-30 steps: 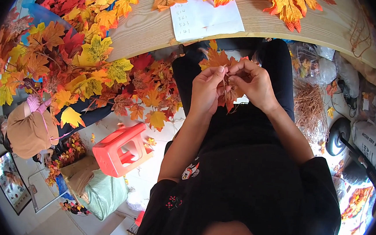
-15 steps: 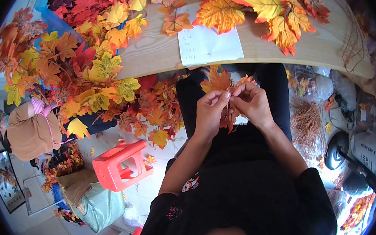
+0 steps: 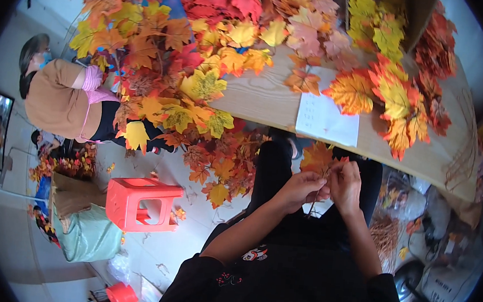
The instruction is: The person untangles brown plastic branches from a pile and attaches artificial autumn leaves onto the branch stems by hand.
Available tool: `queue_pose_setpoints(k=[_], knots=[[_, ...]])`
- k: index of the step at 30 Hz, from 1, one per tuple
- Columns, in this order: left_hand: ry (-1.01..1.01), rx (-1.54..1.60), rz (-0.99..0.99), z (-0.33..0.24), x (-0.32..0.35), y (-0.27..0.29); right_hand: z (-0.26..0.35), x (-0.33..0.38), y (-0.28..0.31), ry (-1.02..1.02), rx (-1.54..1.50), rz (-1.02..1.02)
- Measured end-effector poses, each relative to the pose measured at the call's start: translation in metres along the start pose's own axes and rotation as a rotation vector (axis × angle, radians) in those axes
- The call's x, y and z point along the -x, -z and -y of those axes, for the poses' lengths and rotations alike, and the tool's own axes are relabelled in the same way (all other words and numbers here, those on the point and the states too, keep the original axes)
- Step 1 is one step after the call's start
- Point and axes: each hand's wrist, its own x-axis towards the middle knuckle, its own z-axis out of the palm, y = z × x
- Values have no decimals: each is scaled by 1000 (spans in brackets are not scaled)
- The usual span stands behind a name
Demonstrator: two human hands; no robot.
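Note:
Over my lap, below the table's front edge, both hands are closed around an artificial maple leaf spray [image 3: 316,158] with orange leaves. My left hand [image 3: 301,191] pinches its thin brown stem between thumb and fingers; the stem's lower end shows beneath the hand. Close beside it on the right, my right hand [image 3: 345,185] has its fingertips pressed together at the upper stem. Exactly what those fingertips grip is partly hidden. More orange and red leaf clusters [image 3: 212,157] hang from the table to the left of my knees.
The wooden table [image 3: 257,98] bears heaps of red, yellow and orange leaves and a white paper [image 3: 326,115]. A red plastic stool [image 3: 124,204] stands on the floor at left. Beyond it are a green sack [image 3: 90,238] and another person [image 3: 58,97]. Brown stems [image 3: 384,233] and plastic bags lie at right.
The view has swung, so table, stool and hands sit elsewhere in the picture. My left hand has turned flatter, with its fingers lower on the stem; both hands remain close together at the leaf spray.

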Motion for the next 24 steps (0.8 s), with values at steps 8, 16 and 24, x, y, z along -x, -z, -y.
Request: queue_pose_setpoints(k=[8,16,24], knots=[[-97,121,-104,24,-20,45,71,-62,4,364,44,289],[-318,-83,-192,48,-38,59,132,-280,-77,592,130,169],[4,135,-140,18,-12,72,114,-410,-214,390,549,65]])
